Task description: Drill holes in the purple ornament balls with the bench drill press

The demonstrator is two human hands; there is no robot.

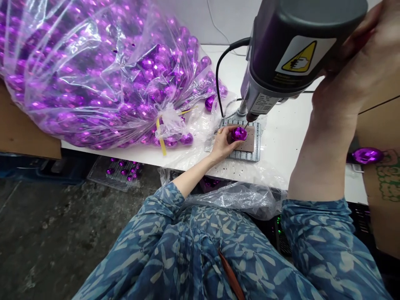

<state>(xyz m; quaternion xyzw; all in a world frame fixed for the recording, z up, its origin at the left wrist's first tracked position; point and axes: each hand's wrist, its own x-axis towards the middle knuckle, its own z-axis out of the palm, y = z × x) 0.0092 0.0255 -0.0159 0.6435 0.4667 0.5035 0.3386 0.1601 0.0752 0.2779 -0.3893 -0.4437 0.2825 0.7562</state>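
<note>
A shiny purple faceted ball is pinched between the thumb and fingers of my left hand. It rests on a brown board lying on the grey slotted base of a bench drill press. The thin drill bit comes down at the ball's upper right side; whether it has entered the ball I cannot tell. My right hand is closed at the right side of the dark drill press head, on its handle, of which only a red bit shows between the fingers.
A big clear bag of purple balls covers the left of the white table, its neck tied. Loose balls lie beside it. A black cable loops left of the press. Cardboard boxes stand at right, near another purple ball.
</note>
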